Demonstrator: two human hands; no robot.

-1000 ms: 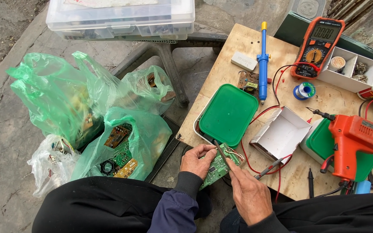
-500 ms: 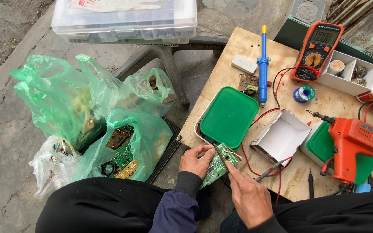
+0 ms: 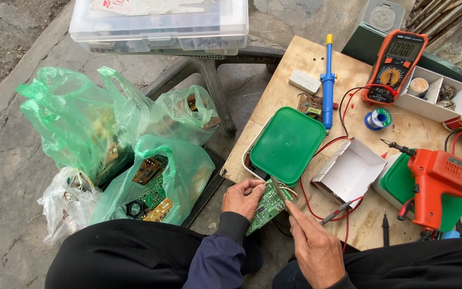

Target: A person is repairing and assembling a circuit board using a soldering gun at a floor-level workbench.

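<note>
My left hand (image 3: 243, 198) holds a small green circuit board (image 3: 267, 206) by its upper edge, just off the near edge of the wooden table (image 3: 295, 64). My right hand (image 3: 316, 249) grips a thin metal tool (image 3: 280, 191) whose tip rests on the top of the board. A container with a green lid (image 3: 287, 144) lies right behind the board. An open white cardboard box (image 3: 348, 171) sits to the right of my hands.
An orange soldering gun (image 3: 437, 182), an orange multimeter (image 3: 394, 67) with red leads, a blue desoldering pump (image 3: 327, 80), a solder spool (image 3: 378, 119) and a white parts tray (image 3: 429, 93) are on the table. Green plastic bags (image 3: 151, 176) of circuit boards lie on the ground at left. A clear plastic bin (image 3: 159, 24) stands behind.
My hands and the board stay in nearly the same place. The tool tip has shifted slightly along the board's top edge.
</note>
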